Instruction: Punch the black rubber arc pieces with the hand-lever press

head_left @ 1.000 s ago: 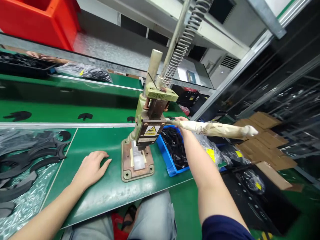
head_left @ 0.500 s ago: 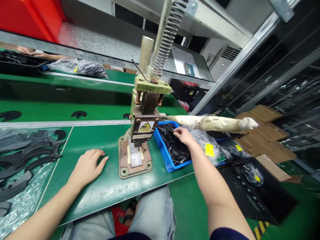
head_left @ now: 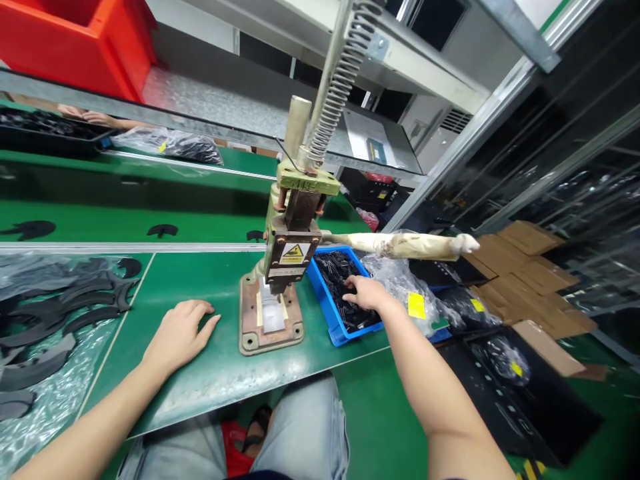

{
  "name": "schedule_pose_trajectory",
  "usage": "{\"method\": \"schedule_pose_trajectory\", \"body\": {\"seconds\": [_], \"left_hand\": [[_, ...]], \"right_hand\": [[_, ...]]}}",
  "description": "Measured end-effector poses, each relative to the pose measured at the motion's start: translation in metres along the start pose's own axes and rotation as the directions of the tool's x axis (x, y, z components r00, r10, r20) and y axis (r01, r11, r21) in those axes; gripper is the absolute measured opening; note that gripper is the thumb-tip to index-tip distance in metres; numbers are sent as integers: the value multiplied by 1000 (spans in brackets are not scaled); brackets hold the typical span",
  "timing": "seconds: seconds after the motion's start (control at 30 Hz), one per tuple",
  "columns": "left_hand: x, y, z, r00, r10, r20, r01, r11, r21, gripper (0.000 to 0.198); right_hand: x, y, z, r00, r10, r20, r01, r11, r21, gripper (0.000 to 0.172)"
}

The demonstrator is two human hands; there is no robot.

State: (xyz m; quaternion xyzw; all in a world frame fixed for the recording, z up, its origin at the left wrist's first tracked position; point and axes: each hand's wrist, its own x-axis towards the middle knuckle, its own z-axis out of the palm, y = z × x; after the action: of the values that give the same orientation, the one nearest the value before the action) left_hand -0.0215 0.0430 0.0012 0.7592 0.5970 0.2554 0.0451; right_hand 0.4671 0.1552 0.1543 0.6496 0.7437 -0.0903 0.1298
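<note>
My left hand lies on the green worktop, left of the hand press, thumb apart from the fingers and nothing in it. My right hand reaches into a blue bin, just over small black plastic parts. Its thumb and forefinger are apart, and I see no part held between them; the other fingers are partly hidden. Between my hands stands the press with a yellow warning label. On its base plate sits a pale metal fixture. A wrapped lever handle sticks out to the right.
Curved black pieces lie on plastic wrap at the left. A few dark parts rest on the green strip behind. A red bin stands on the shelf. Plastic bags and cardboard are at the right. Another person's hands show far left.
My right hand has moved slightly down and nearer in the blue bin, and its pinched fingers have spread. My left hand stays on the worktop. The view has shifted a little.
</note>
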Motion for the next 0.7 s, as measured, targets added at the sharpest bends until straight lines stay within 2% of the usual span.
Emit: {"method": "schedule_pose_trajectory", "body": {"seconds": [0.07,0.27,0.47,0.53,0.7], "left_hand": [[1,0,0,1000,-14,0,14,1000,-6,38],[4,-2,0,999,-41,-2,41,998,-37,39],[4,-5,2,999,-43,17,44,998,-44,38],[3,-6,3,999,-41,16,42,998,-39,38],[2,-6,4,999,-40,17,41,999,-36,37]], "right_hand": [[2,-2,1,1000,-4,15,5,1000,-16,49],[12,0,4,998,-1,63,3,999,-32,44],[16,-2,5,997,-24,75,24,1000,-9,52],[18,-5,7,998,-24,64,24,1000,-6,48],[29,6,-2,1000,-21,-7,21,999,36,23]]}}
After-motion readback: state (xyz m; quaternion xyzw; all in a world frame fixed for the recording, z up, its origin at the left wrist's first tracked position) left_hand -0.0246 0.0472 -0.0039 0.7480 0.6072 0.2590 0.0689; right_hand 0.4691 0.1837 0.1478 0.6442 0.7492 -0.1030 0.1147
